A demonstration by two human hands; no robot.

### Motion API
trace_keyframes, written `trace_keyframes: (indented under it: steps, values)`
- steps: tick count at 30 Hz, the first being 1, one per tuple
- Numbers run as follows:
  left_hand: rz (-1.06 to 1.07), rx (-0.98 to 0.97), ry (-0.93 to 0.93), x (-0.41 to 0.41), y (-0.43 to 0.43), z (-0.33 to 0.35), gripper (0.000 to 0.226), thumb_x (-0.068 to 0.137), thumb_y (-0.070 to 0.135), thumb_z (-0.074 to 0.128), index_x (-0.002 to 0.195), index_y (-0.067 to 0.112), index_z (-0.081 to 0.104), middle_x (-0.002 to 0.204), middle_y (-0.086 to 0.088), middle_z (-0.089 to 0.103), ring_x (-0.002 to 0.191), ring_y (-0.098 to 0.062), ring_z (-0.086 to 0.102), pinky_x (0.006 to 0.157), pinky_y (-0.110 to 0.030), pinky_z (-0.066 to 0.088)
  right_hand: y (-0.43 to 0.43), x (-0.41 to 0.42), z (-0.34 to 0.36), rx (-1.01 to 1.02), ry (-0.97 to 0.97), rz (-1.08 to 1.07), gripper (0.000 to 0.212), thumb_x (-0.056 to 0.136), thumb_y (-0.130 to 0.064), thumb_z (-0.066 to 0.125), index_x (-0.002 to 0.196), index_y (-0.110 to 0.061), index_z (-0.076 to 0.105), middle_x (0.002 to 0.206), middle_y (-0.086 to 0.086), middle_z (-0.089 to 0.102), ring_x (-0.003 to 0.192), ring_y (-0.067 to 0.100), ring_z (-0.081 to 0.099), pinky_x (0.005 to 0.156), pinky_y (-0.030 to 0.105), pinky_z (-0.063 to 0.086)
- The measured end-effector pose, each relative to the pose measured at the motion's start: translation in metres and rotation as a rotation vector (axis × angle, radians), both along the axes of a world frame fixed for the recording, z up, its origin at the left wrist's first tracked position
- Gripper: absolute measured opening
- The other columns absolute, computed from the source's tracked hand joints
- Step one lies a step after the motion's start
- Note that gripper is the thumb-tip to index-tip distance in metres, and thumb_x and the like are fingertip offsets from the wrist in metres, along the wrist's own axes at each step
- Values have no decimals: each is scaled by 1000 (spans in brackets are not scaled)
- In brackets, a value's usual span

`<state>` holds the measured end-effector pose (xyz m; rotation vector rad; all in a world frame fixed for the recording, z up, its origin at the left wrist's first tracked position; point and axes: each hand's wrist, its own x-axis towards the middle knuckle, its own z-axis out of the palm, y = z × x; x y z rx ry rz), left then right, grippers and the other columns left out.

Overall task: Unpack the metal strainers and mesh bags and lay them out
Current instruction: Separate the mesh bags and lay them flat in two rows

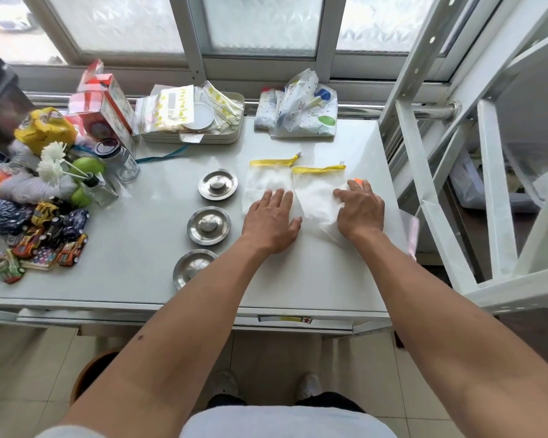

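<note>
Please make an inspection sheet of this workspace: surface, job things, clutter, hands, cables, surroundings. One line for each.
Surface: white table, free in front.
Job things: three metal strainers in a column; two mesh bags with yellow tops lie flat to their right, side by side.
Clutter: toy cars, jar, boxes on the left; tray of packets and plastic wrappers at the back.
Hands: left hand flat on the left bag, right hand flat on the right bag.
Cables: nothing seen; only a teal cord.
Surroundings: frosted window behind, white metal rack on the right.
</note>
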<state>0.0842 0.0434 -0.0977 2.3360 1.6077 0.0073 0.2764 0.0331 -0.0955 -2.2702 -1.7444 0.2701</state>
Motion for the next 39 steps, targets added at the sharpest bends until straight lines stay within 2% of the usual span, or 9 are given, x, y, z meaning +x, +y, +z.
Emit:
trace_keyframes:
  steps: [7, 13, 18, 21, 24, 29, 34, 37, 39]
  values:
    - [-276, 341, -124, 15, -7, -2, 43, 89, 32, 60, 129, 17, 58, 136, -14, 56, 129, -37, 48, 106, -46, 38, 6, -4, 0, -42, -83, -79, 44, 90, -11, 46, 127, -30, 61, 155, 5, 37, 148, 27, 18, 113, 43, 25]
    - [-19, 181, -96, 19, -3, -2, 55, 97, 43, 42, 148, 23, 34, 157, -10, 31, 146, -30, 23, 116, -43, 23, 10, -6, 4, -86, -106, -106, 38, 91, -16, 50, 125, -29, 61, 153, 6, 38, 148, 29, 17, 113, 43, 24]
    - [-130, 212, -82, 3, -5, -3, 55, 96, 42, 47, 146, 21, 38, 155, -12, 36, 145, -30, 28, 115, -44, 26, 11, -5, 5, -114, -86, -79, 45, 91, -17, 48, 134, -28, 53, 156, 8, 32, 148, 30, 15, 115, 45, 21]
    - [-197, 343, -171, 10, -12, -2, 42, 90, 32, 58, 126, 12, 58, 133, -12, 58, 124, -33, 53, 100, -45, 43, 8, -6, 6, -44, 48, -121, 63, 86, -18, 52, 147, -21, 36, 157, 11, 31, 148, 32, 16, 115, 50, 20]
    - [-134, 408, -218, 24, -19, 2, 27, 86, 34, 60, 99, 10, 66, 99, -7, 67, 93, -31, 64, 80, -42, 47, 0, -4, 9, 103, 201, -163, 71, 76, -18, 57, 145, -14, 37, 154, 9, 37, 146, 30, 22, 115, 53, 22]
    - [63, 110, -163, 48, -31, 13, 42, 89, 51, 53, 101, 13, 67, 101, -4, 69, 94, -27, 64, 82, -38, 49, -13, 3, 17, 291, 317, -272, 55, 74, -24, 49, 127, -12, 55, 135, 9, 56, 130, 30, 45, 108, 49, 34]
    - [390, -150, -329, 61, -35, 21, 19, 82, 26, 59, 81, 11, 71, 84, -6, 72, 82, -26, 68, 65, -29, 52, -18, 15, 17, -44, 123, -409, 57, 84, -35, 50, 134, -8, 44, 140, 17, 47, 127, 37, 43, 101, 49, 39]
    - [421, -223, -346, 65, -38, 24, 12, 73, 16, 57, 69, 9, 66, 71, -7, 69, 70, -27, 66, 53, -25, 45, -22, 18, 17, -144, 83, -378, 59, 82, -42, 52, 130, -8, 46, 135, 18, 49, 124, 39, 44, 100, 49, 40]
    - [414, -212, -328, 68, -41, 23, 8, 68, 15, 55, 66, 10, 61, 71, -7, 67, 73, -29, 66, 55, -27, 43, -23, 19, 20, -164, 61, -374, 58, 82, -43, 54, 127, -7, 48, 132, 18, 50, 123, 39, 45, 100, 49, 40]
